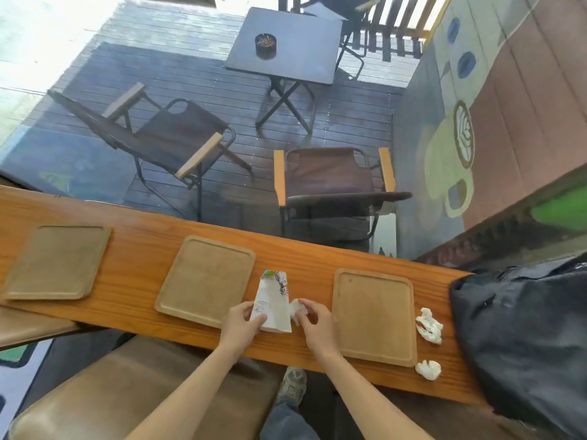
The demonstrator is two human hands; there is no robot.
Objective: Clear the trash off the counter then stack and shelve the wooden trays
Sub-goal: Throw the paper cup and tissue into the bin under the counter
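Trash lies scattered along the right half of the long wooden table (133, 246), among three empty wooden trays. A white paper bag (273, 304) with printed drawings lies flat between the middle tray (203, 281) and the right tray (374, 315), its far end reaching past the middle tray's right edge. The left hand (243, 322) pinches the bag's near left corner, thumb on top and fingers (249, 308) curled against its left edge. The right hand (316, 322) is closed on a small crumpled tissue (298, 309) just right of the bag, its fingertips gathered around the wad. Two more crumpled napkins lie to the right of the right tray: a larger napkin (429, 325) beside its right edge and a smaller napkin (428, 369) off its near right corner. The left tray (57, 262) sits well apart at the far left of the table. A dark bag (521, 344) rests on the table's right end. Beyond the table stand folding chairs and a small dark side table (286, 46) carrying an ashtray (265, 46).
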